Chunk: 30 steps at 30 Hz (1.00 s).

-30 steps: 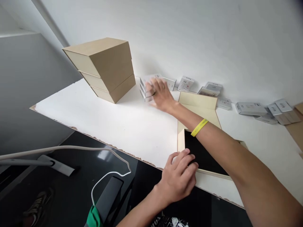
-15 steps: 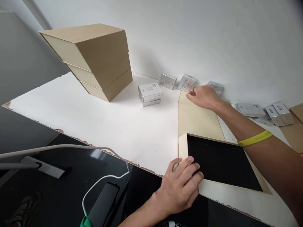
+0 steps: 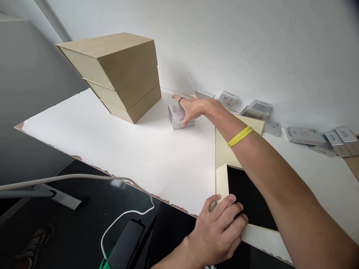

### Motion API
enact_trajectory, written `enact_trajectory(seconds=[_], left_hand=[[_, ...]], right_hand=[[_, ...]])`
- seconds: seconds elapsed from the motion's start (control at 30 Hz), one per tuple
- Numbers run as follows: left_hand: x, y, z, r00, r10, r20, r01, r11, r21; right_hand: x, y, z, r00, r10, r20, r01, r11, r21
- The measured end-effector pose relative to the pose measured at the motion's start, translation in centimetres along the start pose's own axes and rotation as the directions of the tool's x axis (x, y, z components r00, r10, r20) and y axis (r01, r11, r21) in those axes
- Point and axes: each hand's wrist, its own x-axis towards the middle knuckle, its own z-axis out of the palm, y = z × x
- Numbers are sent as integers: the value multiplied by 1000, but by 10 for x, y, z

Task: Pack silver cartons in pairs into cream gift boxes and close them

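Near the table's front edge, my left hand (image 3: 220, 228) grips the near left corner of an open cream gift box (image 3: 222, 182). Its thumb is outside the wall and its fingers curl over the rim. The box is black inside, and its cream lid (image 3: 227, 144) lies folded back flat toward the wall. My right hand (image 3: 195, 107) reaches across to the left, over two stacked small silver boxes (image 3: 174, 118). Its fingers are spread, with the thumb at their near side; the far fingers' contact is hidden. My right forearm covers part of the gift box.
Closed tan boxes (image 3: 131, 82) stand stacked at the left of the white table (image 3: 126, 149). Several small silver boxes (image 3: 305, 135) line the wall side. A white cable (image 3: 123, 212) hangs by the table's broken front edge, above the dark floor.
My right hand has swung left from above the lid to the two stacked silver boxes. My left hand keeps its hold on the gift box. The view has shifted slightly.
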Motion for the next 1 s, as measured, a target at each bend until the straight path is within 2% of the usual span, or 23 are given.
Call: enact_trajectory(seconds=[0.07, 0.1, 0.13, 0.2, 0.23, 0.27, 0.33, 0.43, 0.5, 0.57, 0.7, 0.77, 0.9, 1.0], left_hand=[[-1, 0, 0, 1000, 6, -8, -6, 1000, 3], [0, -1, 0, 1000, 8, -12, -8, 1000, 2], [0, -1, 0, 1000, 12, -18, -12, 1000, -2], [1, -3, 0, 999, 24, -28, -24, 1000, -8], [1, -3, 1, 999, 30, -43, -31, 999, -9], [0, -4, 3, 998, 34, -58, -34, 999, -9], [-2, -4, 8, 994, 35, -99, -36, 999, -5], [-9, -4, 17, 990, 40, -135, -38, 999, 20], [-13, -4, 23, 990, 44, -135, -38, 998, 49], [-14, -4, 26, 988, 48, -145, -38, 997, 74], [-8, -6, 26, 974, 64, -218, -50, 996, 73], [-5, -7, 24, 968, 73, -241, -58, 996, 70], [-4, -7, 23, 976, 80, -204, -63, 994, 92], [-8, -5, 25, 979, 77, -186, -64, 995, 77]], right_hand=[[1, -3, -18, 997, 59, 52, -62, 997, 52], [-4, -4, -31, 996, 77, 42, -82, 989, 127], [-11, -4, -45, 998, 63, -28, -55, 969, 241], [-28, -4, -70, 969, 7, -246, 117, 866, 486], [-35, -4, -77, 944, -6, -331, 203, 800, 565], [-41, -3, -79, 930, -4, -368, 246, 749, 615], [-46, 0, -70, 954, 37, -299, 177, 735, 654], [-43, 9, -39, 991, 113, -67, -55, 822, 566], [-39, 15, -24, 994, 108, -6, -89, 850, 520], [-36, 18, -20, 996, 88, -31, -56, 829, 556], [-37, 18, -30, 985, 127, -115, -21, 753, 657], [-40, 17, -31, 988, 135, -71, -47, 712, 700], [-42, 19, -22, 993, 106, 59, -110, 585, 803], [-35, 23, -15, 991, 135, 6, -79, 542, 837]])
